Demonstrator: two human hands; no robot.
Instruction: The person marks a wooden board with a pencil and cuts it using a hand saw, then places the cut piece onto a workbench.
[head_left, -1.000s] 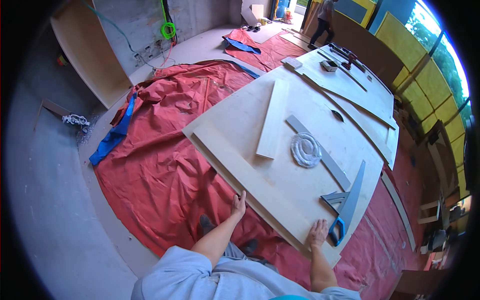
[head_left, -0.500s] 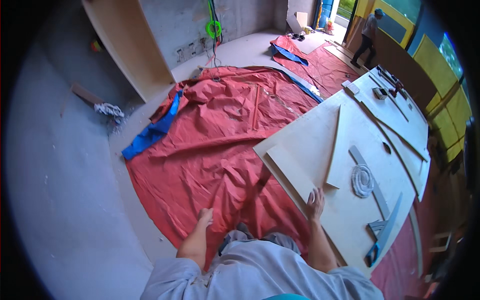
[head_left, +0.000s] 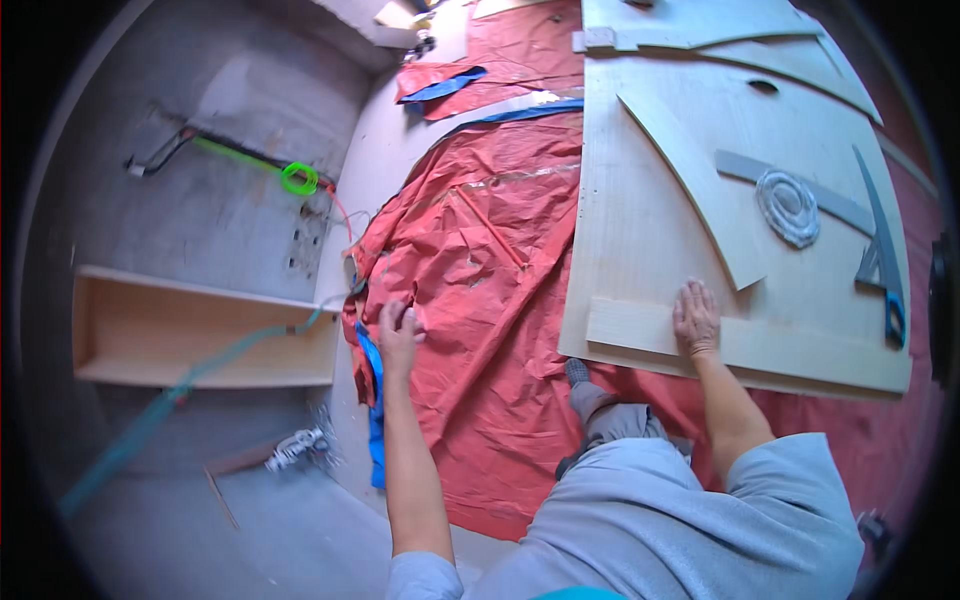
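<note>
My right hand point(head_left: 697, 318) lies flat, fingers stretched out, on a narrow wooden plank point(head_left: 800, 348) along the near edge of a large pale wood panel point(head_left: 640, 260). Over the red tarp to the left, my left hand point(head_left: 400, 325) hangs with loosely bent fingers apart and nothing visible in it. A long curved wood strip point(head_left: 690, 190) rests on the panel beyond my right hand. Farther right are a whitish coil point(head_left: 787, 207), a flat grey metal strip point(head_left: 848, 208) partly under it, and a handsaw point(head_left: 873, 215) with a blue handle.
A wrinkled red tarp point(head_left: 480, 390) with blue edges covers the floor; my foot point(head_left: 577, 372) is beside the panel's corner. An open wooden box point(head_left: 215, 345) stands at left, crossed by a blurred teal strap point(head_left: 225, 358). A bright green coil point(head_left: 299, 179) hangs on the grey wall.
My view has swung right, so the panel now lies squarer to me and the distant person is out of sight. My left hand has reached farther forward; my right hand presses flatter on the plank.
</note>
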